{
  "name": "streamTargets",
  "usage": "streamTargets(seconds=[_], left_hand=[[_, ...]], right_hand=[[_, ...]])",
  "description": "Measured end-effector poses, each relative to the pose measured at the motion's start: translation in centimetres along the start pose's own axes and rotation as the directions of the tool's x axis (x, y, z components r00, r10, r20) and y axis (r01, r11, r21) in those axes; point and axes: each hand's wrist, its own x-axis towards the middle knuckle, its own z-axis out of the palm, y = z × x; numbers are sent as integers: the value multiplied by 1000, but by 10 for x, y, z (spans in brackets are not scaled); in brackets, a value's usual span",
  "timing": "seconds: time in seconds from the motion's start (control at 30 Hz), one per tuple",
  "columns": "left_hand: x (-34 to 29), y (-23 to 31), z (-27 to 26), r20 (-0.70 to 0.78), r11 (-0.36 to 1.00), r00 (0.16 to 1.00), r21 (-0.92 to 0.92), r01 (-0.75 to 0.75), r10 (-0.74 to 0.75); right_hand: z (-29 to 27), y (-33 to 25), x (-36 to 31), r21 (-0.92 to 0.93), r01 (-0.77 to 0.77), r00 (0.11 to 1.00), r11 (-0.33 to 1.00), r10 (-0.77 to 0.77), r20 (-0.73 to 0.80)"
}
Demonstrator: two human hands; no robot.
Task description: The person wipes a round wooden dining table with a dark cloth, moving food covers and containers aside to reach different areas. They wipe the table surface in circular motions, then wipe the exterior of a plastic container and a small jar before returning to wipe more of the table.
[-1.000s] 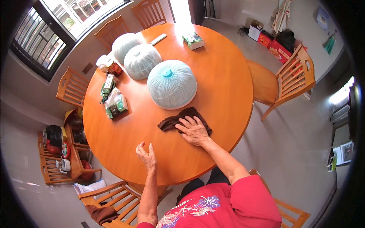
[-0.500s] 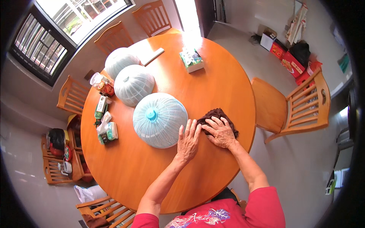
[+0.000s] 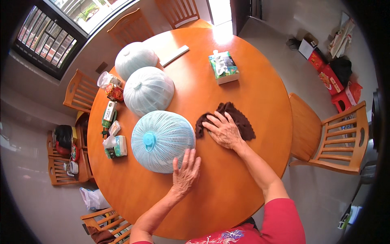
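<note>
A dark brown cloth (image 3: 240,122) lies spread and wrinkled on the round orange wooden table (image 3: 227,179). My right hand (image 3: 223,132) rests flat on its near left part, fingers stretched out and a little apart. To the left stands a light-blue mesh food cover (image 3: 164,136) with a round knob. My left hand (image 3: 187,173) is at its near right rim, fingers extended and seemingly touching it; nothing is in this hand. Whatever lies under the cover cannot be made out.
Two paler food covers (image 3: 148,89) (image 3: 136,59) stand farther back. A tissue box (image 3: 224,69) sits at the far right, a white strip (image 3: 174,55) at the far side. Jars (image 3: 111,87) and tissue packs (image 3: 115,146) line the left edge. Wooden chairs (image 3: 341,138) surround the table.
My right hand has moved left over the table with the cloth, which is now spread wider. My left hand has left its place beside the right and come down to the blue cover's near rim.
</note>
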Motion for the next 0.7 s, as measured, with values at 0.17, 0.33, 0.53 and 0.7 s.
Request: streamTargets(seconds=[0.17, 0.33, 0.53, 0.7], left_hand=[[49, 10, 5, 46, 996, 999, 84, 4, -8], [76, 4, 22, 235, 982, 972, 179, -64, 21], [81, 1, 17, 368, 944, 928, 279, -178, 66], [70, -9, 21, 395, 926, 914, 301, -228, 96]], right_hand=[[50, 13, 88, -24, -11, 999, 1000, 10, -43], [84, 19, 163, -62, -84, 996, 995, 83, -21], [94, 19, 174, -54, -69, 997, 996, 67, -35], [82, -4, 141, 59, 108, 989, 992, -113, 95]])
